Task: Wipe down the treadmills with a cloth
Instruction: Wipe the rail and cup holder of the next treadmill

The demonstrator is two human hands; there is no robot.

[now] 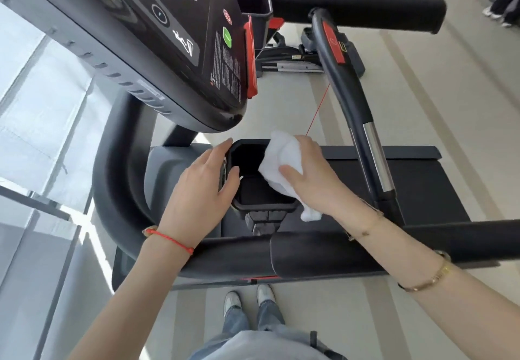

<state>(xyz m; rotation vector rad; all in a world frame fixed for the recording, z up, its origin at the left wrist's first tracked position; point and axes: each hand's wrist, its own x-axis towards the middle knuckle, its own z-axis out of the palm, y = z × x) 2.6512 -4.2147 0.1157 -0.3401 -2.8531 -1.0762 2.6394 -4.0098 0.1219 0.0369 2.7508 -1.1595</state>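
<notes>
My right hand (315, 179) grips the white cloth (281, 159), pressing it onto the right rim of the treadmill's (121, 185) black cup holder (253, 190) at centre frame. My left hand (202, 188), fingers straight, steadies the holder's left edge. The console (180, 49) sits at eleven o'clock, the chrome-banded handrail (365, 123) at two.

Crowded around the right grip (306, 173): white cloth (281, 159) bunched under it over the cup holder (253, 204) rim, open black well just left, hemmed on its far side by the left grip (202, 188). Overhung above-left by the console (180, 49). Fenced on the right by the slanted handrail (363, 123). Blocked nearer the body by the padded crossbar (309, 249). Open floor (422, 106) beyond the handrail.
</notes>
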